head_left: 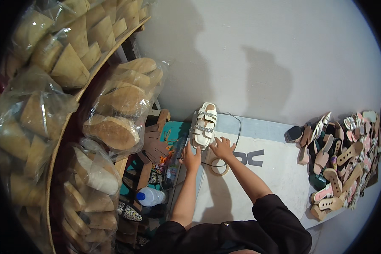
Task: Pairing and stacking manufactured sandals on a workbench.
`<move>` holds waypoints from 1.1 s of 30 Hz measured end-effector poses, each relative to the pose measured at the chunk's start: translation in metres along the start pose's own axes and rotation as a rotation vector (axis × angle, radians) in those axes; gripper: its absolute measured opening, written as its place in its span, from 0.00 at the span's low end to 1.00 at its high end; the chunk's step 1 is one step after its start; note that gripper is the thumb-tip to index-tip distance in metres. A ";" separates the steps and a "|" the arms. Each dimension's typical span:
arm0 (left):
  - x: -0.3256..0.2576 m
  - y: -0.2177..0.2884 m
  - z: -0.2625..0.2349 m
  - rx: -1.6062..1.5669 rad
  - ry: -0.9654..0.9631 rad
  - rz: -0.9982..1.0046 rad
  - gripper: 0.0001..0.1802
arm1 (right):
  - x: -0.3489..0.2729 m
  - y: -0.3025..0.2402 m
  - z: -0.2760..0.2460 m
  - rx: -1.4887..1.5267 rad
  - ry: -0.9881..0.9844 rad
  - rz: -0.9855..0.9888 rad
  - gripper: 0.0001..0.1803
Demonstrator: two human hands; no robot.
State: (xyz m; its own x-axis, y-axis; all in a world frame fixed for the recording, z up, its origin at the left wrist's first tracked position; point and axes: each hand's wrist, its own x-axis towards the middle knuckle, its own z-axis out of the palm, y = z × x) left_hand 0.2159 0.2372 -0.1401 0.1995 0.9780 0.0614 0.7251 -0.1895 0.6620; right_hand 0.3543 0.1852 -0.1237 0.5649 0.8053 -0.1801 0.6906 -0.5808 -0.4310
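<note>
Work surface: a pale sheet-covered table (275, 169) set against a grey wall, bearing a dark printed mark near its middle. Lying directly on it: one cream platform sandal (204, 125) with studded straps at the far left corner, a thin black cord (237, 122) running just beside it, a roll of tape (219, 167) flat on the sheet near the front, and a dense heap of sandals and soles (340, 158) in pink, tan and dark tones along the right edge.

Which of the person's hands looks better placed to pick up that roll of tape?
Probably the right hand: the tape roll lies just below it, beside its forearm. The left hand sits farther off, at the white sandal's heel.
</note>
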 end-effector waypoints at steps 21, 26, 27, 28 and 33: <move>-0.223 0.046 0.038 -0.347 -0.117 0.581 0.19 | -0.292 0.203 -0.064 0.124 1.062 0.048 0.16; -0.251 0.091 0.057 -0.399 -0.115 0.626 0.19 | -0.323 0.245 -0.097 0.067 1.149 0.113 0.15; -0.258 0.100 0.062 -0.405 -0.132 0.630 0.19 | -0.327 0.255 -0.104 0.043 1.159 0.135 0.14; -0.264 0.111 0.067 -0.410 -0.134 0.631 0.19 | -0.330 0.267 -0.109 0.037 1.161 0.136 0.14; -0.289 0.172 0.106 -0.416 -0.100 0.716 0.21 | -0.346 0.324 -0.148 0.009 1.173 0.145 0.14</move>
State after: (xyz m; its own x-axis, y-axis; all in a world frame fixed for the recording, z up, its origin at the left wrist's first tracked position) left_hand 0.3529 -0.0869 -0.1231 0.5915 0.6171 0.5190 0.1018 -0.6956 0.7112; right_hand 0.4498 -0.2996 -0.0700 0.7101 0.1280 0.6923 0.5856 -0.6532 -0.4799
